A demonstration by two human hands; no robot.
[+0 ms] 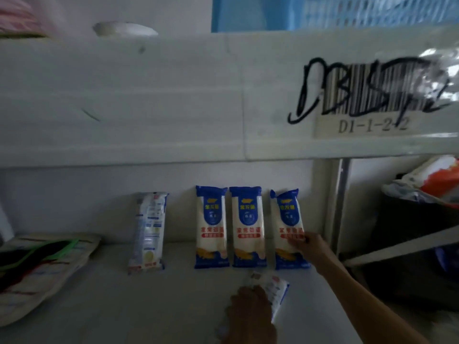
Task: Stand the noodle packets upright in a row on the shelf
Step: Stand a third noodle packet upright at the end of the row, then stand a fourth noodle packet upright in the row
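Blue-and-white plastic wraps three noodle packets that are stood upright in a close row against the back wall of the white shelf (99,306). The middle packet (247,227) is taken as the landmark. Just to its left, almost touching, the left packet (211,227) is seen; just to its right, with a narrow gap and a slight lean, the right packet (289,229) is placed. Well to the left of the middle packet, a fourth packet (149,230) is stood with its pale printed back turned outward, apart from the row.

The right hand (309,247) is laid against the lower right edge of the right packet, fingers touching its front; whether the packet is actually gripped cannot be told. In front of the middle packet and slightly to its right, the left hand (250,316) is closed around a fifth packet (274,290), which is held tilted above the shelf surface with its pale back showing.

Far to the left of the middle packet, a flat cream bag (44,274) with green and dark markings is lain on the shelf. Above and to the right, a barcode label (375,105) scrawled over in black marker is stuck on the upper shelf edge.
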